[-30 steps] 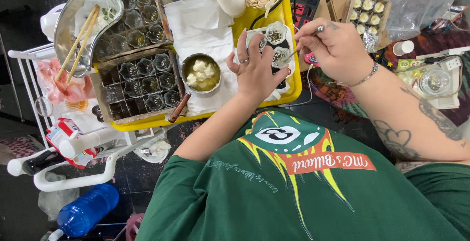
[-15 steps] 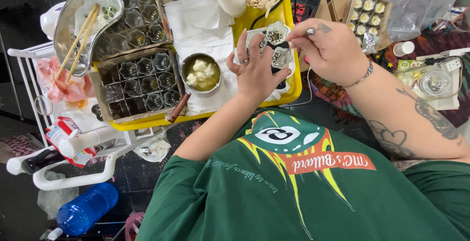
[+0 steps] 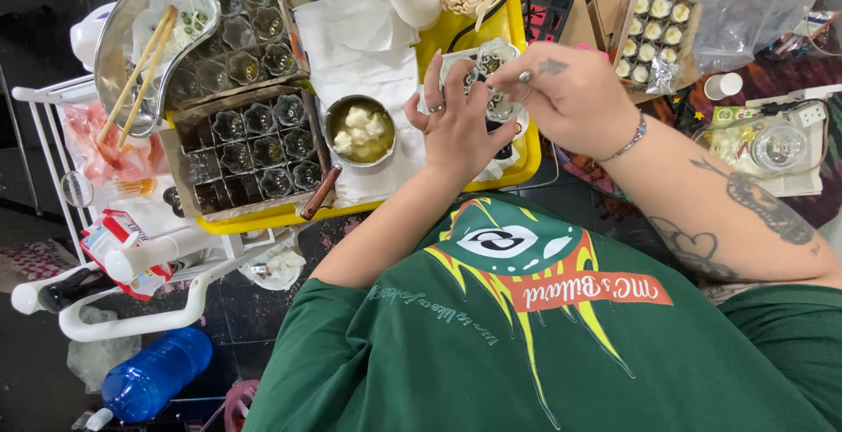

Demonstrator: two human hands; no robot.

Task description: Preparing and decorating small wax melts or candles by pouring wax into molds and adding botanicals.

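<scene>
Left hand steadies small cups on the yellow tray, right hand pinches a spoon over them; boxed filled cups look done, many empty molds left.

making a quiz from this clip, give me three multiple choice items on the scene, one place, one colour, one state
1. Where do the chopsticks lie?
A. across the metal bowl
B. in the small pan
C. on the floor

2. What colour is the tray?
A. red
B. yellow
C. white

3. What state are the moulds in the nearer brown box in?
A. filled with white pieces
B. stacked in a tower
C. empty

Answers: 1 A, they rest on the bowl at the tray's far left. 2 B, its bare rim is yellow. 3 C, the clear cups show only dark bottoms.
</scene>
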